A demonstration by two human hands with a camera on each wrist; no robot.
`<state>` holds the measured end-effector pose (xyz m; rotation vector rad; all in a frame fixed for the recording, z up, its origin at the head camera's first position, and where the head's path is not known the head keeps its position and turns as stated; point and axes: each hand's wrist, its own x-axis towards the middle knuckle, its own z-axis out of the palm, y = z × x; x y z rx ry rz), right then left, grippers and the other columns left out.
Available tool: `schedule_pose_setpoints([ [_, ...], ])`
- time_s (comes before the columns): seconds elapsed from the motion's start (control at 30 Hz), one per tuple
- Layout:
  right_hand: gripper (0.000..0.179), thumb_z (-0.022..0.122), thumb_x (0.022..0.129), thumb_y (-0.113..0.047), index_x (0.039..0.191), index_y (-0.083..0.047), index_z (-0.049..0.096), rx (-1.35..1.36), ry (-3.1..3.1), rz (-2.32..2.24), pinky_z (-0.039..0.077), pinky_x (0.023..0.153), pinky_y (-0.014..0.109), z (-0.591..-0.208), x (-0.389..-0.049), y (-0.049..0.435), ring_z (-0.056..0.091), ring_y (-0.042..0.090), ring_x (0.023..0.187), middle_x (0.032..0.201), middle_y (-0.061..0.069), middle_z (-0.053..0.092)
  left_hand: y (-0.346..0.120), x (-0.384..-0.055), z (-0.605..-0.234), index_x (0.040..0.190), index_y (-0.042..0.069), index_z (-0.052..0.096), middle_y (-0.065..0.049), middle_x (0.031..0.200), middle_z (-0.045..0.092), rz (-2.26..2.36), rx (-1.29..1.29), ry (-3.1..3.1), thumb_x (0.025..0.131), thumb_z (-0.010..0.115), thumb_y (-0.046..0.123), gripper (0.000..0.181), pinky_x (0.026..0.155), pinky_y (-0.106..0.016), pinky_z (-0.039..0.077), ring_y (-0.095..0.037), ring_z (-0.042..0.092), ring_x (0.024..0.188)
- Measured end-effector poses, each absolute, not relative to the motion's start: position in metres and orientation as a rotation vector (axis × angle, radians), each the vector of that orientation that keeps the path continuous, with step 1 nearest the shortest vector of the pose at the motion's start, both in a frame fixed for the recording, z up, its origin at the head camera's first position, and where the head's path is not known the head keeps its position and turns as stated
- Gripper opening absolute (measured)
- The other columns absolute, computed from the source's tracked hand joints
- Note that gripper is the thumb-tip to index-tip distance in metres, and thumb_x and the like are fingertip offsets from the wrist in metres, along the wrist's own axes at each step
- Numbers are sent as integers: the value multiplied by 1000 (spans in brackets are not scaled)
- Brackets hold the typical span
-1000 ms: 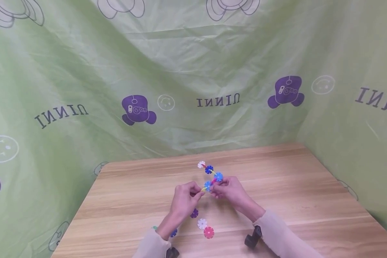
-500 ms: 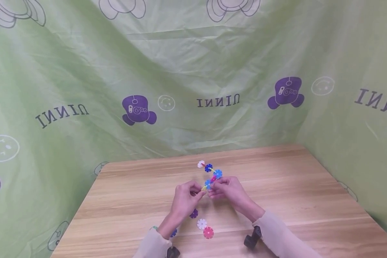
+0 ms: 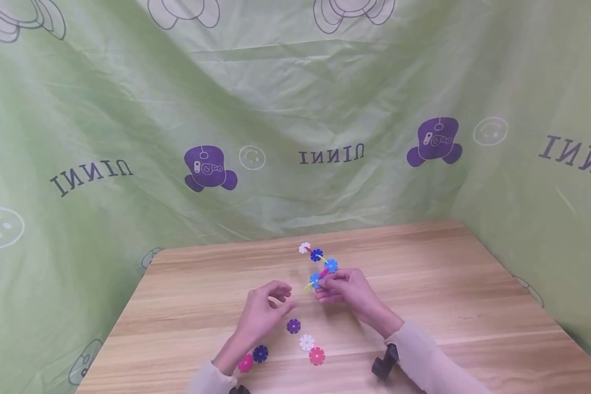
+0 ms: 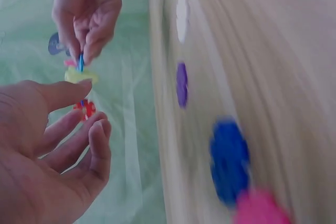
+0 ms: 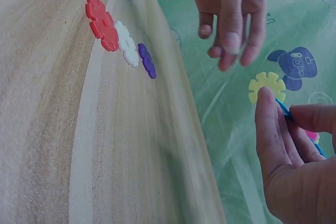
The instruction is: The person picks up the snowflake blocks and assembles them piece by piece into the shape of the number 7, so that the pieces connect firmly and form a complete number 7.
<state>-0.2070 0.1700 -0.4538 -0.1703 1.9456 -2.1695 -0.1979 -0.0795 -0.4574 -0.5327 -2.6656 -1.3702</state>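
Observation:
My right hand (image 3: 353, 291) holds up a chain of notched snowflake discs above the table, with thumb and fingers pinching a light blue disc (image 3: 315, 280) near its lower end. Beyond that a yellow disc (image 5: 260, 83) forms the near end. From the pinched disc the chain runs on through a pink disc, another light blue disc (image 3: 330, 266), a yellow one, a dark blue disc (image 3: 317, 255), a red one and a white disc (image 3: 304, 248) at the far end. My left hand (image 3: 265, 312) is apart from the chain on its left, with nothing between its loosely bent fingers.
Loose discs lie on the wooden table (image 3: 423, 306): purple (image 3: 293, 326), white (image 3: 306, 343) and red (image 3: 317, 355) in front of the hands, dark blue (image 3: 260, 354) and pink (image 3: 245, 362) by the left forearm. A green printed curtain (image 3: 276, 109) hangs behind.
My left hand has let go of the yellow end disc and moved left and slightly down, uncovering the loose pink and dark blue discs. My right hand keeps its grip almost in place.

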Motion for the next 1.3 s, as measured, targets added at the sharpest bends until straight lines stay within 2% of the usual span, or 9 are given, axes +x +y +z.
schedule_pose_setpoints([
  [0.3, 30, 65, 100, -3, 122, 16, 64, -147, 1949, -2173, 66, 87, 40, -452, -210, 169, 80, 21, 86, 107, 28, 78, -131, -192, -462, 115, 5, 75, -13, 111, 79, -1260, -542, -2810, 87, 86, 21, 34, 76, -18, 59, -24, 73, 98],
  [0.5, 30, 68, 99, -6, 120, 15, 66, -123, 1960, -2162, 66, 90, 44, -451, -210, 168, 79, 19, 83, 104, 26, 79, -166, -182, -466, 118, 10, 75, -6, 113, 78, -1208, -520, -2925, 85, 87, 30, 41, 78, -19, 58, -19, 70, 101],
  [0.67, 30, 70, 98, -7, 119, 13, 67, -108, 1966, -2157, 67, 85, 39, -451, -212, 169, 79, 19, 83, 102, 23, 79, -192, -179, -468, 118, 12, 76, -3, 114, 79, -1158, -522, -3004, 81, 89, 33, 45, 79, -19, 59, -19, 72, 101],
  [0.83, 30, 70, 98, -8, 120, 13, 67, -101, 1969, -2148, 67, 83, 34, -450, -212, 168, 79, 18, 84, 104, 25, 79, -210, -176, -471, 115, 12, 78, -3, 114, 79, -1046, -661, -3010, 79, 90, 35, 44, 80, -21, 58, -16, 71, 100],
  [1.07, 31, 69, 99, -8, 121, 13, 66, -114, 1974, -2143, 66, 87, 37, -449, -209, 168, 78, 17, 84, 105, 23, 79, -225, -173, -472, 113, 15, 78, 8, 106, 74, -999, -695, -3045, 79, 89, 41, 44, 79, -20, 53, -3, 61, 91],
  [1.3, 30, 70, 98, -8, 119, 13, 67, -113, 1964, -2147, 66, 86, 36, -450, -207, 168, 78, 17, 84, 101, 20, 80, -228, -172, -472, 103, 22, 79, 11, 95, 68, -1011, -709, -3081, 73, 93, 43, 39, 73, -20, 48, -4, 55, 86],
])
